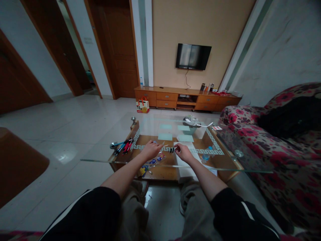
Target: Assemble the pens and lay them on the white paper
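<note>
Above the glass coffee table (100,161), my left hand (151,150) is closed in a pinch around a thin pale stick (165,145), too small to name more exactly. A short way to its right, my right hand (183,152) has its thumb and fingers drawn together, and whatever they grip is too small to make out. Small black pieces (172,150) lie between the two hands, close to the right fingertips. A bunch of blue, red and black pens (124,146) rests on the glass to the left. Small blue round items (152,161) show below my left hand.
A basket (191,129) with plastic in it stands toward the table's far right. A white box (187,170) and a clear bottle (206,156) show near my right forearm. A floral sofa (283,157) borders the right side. A TV cabinet (167,96) stands along the far wall.
</note>
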The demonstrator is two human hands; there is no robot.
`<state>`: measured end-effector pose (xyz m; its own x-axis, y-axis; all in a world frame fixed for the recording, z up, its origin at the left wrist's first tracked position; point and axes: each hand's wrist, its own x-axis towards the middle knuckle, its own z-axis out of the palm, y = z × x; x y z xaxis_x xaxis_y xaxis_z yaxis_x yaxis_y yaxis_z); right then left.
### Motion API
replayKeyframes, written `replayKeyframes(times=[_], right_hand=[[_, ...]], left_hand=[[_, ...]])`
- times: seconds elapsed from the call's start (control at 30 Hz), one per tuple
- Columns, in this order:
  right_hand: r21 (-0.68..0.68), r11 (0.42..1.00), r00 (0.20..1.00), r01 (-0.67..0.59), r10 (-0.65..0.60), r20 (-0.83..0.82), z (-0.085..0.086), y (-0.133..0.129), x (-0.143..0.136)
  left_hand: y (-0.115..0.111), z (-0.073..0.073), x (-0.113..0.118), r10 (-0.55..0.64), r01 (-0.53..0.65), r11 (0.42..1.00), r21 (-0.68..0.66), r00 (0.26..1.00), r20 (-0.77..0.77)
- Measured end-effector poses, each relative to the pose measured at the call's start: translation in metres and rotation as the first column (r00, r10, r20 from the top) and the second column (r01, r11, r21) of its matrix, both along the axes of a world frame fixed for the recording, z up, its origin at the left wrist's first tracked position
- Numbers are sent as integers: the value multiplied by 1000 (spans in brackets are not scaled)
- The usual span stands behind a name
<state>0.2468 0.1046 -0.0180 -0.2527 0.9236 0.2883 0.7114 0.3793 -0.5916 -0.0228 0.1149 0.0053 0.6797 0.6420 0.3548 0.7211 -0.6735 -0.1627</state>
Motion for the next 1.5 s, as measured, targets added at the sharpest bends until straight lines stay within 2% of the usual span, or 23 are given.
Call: replayKeyframes(times=[1.23, 1.33, 1.43, 1.5], right_hand=[[-35, 999, 996, -17, 19, 86, 0, -1, 1], [26, 998, 996, 48, -50, 77, 4, -2, 2], [163, 978, 990, 133, -140, 33, 14, -4, -1], [252, 957, 989, 145, -149, -2, 22, -7, -5]], left_hand=[[-1, 3, -1, -5, 5, 1000, 12, 1000, 1], [-1, 5, -2, -5, 6, 1000, 15, 1000, -3], [-1, 5, -2, -3, 3, 1000, 15, 1000, 0], [-1, 5, -2, -9, 9, 1000, 10, 1000, 0]])
